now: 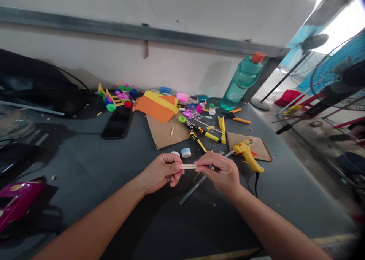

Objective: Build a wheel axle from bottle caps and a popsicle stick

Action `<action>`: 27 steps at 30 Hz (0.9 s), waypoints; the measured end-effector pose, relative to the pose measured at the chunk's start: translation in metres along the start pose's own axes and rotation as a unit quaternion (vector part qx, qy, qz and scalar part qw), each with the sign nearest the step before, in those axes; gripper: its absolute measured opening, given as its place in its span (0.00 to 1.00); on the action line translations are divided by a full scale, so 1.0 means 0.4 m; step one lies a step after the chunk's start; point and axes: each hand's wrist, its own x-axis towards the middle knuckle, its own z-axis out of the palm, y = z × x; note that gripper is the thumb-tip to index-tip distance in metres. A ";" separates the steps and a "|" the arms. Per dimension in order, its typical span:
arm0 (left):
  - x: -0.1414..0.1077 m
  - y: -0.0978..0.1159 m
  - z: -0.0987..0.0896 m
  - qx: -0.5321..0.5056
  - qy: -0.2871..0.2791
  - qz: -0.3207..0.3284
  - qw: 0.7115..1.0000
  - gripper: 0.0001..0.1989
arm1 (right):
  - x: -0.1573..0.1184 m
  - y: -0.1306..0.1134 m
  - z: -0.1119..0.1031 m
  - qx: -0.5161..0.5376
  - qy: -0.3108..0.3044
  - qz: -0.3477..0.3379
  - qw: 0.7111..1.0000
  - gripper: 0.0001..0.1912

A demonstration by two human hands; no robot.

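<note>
Two short pale wooden sticks (188,166) lie side by side between my hands, above the dark table. My left hand (161,172) pinches their left ends between thumb and fingers. The right ends are gripped by the fingertips of my right hand (221,173). Just beyond the sticks are white-and-blue bottle caps (186,152). A yellow glue gun (247,154) rests to the right of my right hand, its front on a piece of cardboard (264,152). A translucent glue stick (192,191) runs from the glue gun's back end beneath my right hand.
Yellow-and-black pliers (198,142), orange-handled pliers (241,120) and orange paper (159,109) on cardboard lie ahead. A teal bottle (239,83) stands at the back right. Left are a black phone (116,123), small toy cars (115,98) and a magenta device (19,197).
</note>
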 end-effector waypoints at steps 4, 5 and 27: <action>0.002 0.001 -0.001 -0.001 -0.001 -0.012 1.000 0.18 | -0.001 0.000 -0.001 0.010 0.000 -0.004 1.000 0.03; 0.002 0.001 0.000 0.001 -0.001 -0.015 1.000 0.18 | -0.002 0.000 -0.001 0.010 -0.001 -0.003 1.000 0.03; -0.001 0.003 -0.010 0.063 -0.002 -0.043 0.997 0.16 | 0.001 -0.002 -0.014 -0.058 -0.018 -0.034 0.998 0.04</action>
